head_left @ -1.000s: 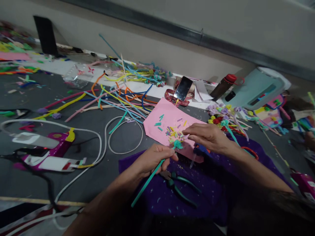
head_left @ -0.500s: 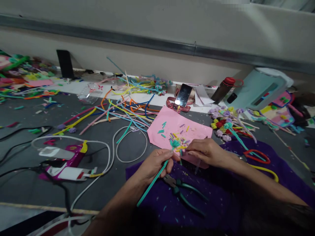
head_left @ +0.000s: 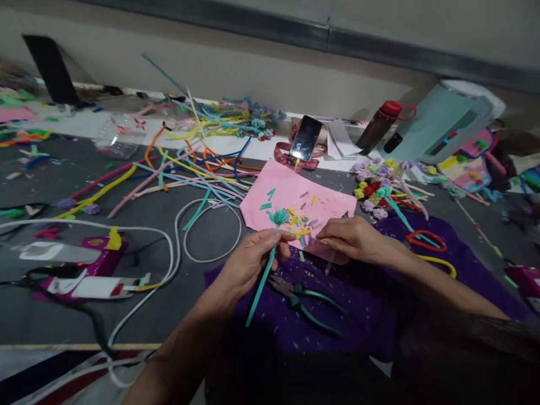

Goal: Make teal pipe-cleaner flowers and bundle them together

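Note:
My left hand (head_left: 255,256) pinches the stem of a teal pipe-cleaner flower (head_left: 279,216), its head above my fingertips and its stem hanging down below. My right hand (head_left: 350,239) is closed at the right, apart from the flower; a thin, clear-looking item shows under its fingers, too blurred to name. Under and behind both hands lies a pink sheet (head_left: 261,188) bearing short teal, yellow and purple cut pieces. Pliers with teal handles (head_left: 295,292) rest on the purple cloth (head_left: 358,304) below my hands.
Long coloured pipe cleaners (head_left: 189,174) spread left of the sheet, near a looped white cable (head_left: 185,247) and magenta glue guns. A phone (head_left: 306,138), a red-capped bottle (head_left: 377,129) and a pale teal container (head_left: 447,126) stand or lie behind. Finished flowers (head_left: 375,191) lie at the right.
The view has shifted, so most things sit higher and further left. The teal flower head has come up above my left fingertips, and my right hand is further from it.

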The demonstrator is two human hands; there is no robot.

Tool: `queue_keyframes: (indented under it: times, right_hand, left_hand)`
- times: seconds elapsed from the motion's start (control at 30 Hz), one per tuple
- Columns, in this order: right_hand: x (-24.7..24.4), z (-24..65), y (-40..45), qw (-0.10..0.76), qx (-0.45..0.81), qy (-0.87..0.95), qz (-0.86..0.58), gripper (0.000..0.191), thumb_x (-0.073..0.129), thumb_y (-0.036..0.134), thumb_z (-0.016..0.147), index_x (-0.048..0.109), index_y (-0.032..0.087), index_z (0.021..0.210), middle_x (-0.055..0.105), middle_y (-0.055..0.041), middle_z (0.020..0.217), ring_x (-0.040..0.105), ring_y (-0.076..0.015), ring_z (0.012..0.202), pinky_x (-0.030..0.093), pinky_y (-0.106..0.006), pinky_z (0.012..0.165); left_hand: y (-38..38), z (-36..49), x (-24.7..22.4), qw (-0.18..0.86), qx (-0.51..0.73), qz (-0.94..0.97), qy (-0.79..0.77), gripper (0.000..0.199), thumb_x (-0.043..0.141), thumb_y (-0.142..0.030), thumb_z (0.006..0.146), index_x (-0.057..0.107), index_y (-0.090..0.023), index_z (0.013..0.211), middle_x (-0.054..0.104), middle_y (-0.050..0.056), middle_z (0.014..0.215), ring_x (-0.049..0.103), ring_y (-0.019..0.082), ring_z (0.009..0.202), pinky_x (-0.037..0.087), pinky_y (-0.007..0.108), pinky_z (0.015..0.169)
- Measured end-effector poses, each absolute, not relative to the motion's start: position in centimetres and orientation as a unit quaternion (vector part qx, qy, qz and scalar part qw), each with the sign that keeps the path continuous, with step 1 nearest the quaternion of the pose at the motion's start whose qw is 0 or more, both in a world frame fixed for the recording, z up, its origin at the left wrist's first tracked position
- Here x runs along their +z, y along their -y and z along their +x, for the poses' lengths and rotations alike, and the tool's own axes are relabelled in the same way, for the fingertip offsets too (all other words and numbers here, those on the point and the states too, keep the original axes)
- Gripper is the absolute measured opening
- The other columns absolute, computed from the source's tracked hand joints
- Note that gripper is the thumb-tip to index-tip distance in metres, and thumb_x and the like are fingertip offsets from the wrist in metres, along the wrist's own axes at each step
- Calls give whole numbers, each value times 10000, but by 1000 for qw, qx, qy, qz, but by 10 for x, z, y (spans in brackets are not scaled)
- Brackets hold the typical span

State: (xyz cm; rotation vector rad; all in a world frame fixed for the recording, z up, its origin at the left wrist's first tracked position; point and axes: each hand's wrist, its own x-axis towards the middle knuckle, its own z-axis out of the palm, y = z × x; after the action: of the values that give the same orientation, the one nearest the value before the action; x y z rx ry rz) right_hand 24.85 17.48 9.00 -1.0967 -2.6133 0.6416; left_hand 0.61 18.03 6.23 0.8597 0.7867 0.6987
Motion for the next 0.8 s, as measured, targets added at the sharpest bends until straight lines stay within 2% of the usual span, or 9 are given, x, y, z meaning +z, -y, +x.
queue_keyframes:
  times: [0.2, 0.37, 0.5, 0.7, 0.8]
  right_hand:
    - [82, 249, -177, 72, 165, 900, -397, 253, 414, 254, 893, 646, 162, 936, 637, -60, 828, 582, -129, 736, 391, -239, 614]
    - [77, 233, -181, 25, 98, 917, -386, 268, 418, 295, 888, 652, 164, 887, 604, -48, 737, 533, -122, 633, 297, -244, 525]
    - [71, 219, -183, -8, 50, 924, -379, 254, 407, 283, 897, 633, 168, 898, 588, -45, 747, 497, -116, 607, 232, -249, 493]
    - [61, 207, -190, -39, 18, 929, -368, 331, 321, 331, 938, 605, 167, 889, 569, -46, 774, 489, -115, 606, 226, -244, 494]
    - [59, 209, -193, -39, 31, 922, -385, 284, 358, 313, 921, 590, 151, 889, 576, -55, 795, 505, -124, 622, 265, -237, 508]
  left_hand:
    - [-183, 4, 64, 773, 315, 388, -392, 237, 566, -328, 759, 646, -123, 844, 565, 3, 600, 471, 60, 468, 331, 162, 401]
    - [-183, 5, 62, 774, 309, 372, -409, 240, 563, -337, 762, 636, -121, 839, 555, -2, 603, 466, 51, 456, 306, 150, 380]
    - [-182, 6, 61, 773, 303, 381, -407, 236, 561, -335, 767, 639, -124, 839, 554, -9, 600, 461, 42, 444, 302, 145, 383]
    - [-181, 6, 61, 770, 292, 397, -404, 258, 541, -346, 779, 644, -132, 880, 565, -12, 593, 459, 41, 435, 306, 152, 386]
    - [-181, 6, 61, 774, 291, 397, -398, 261, 541, -347, 780, 645, -130, 880, 567, -12, 591, 462, 41, 434, 302, 154, 382]
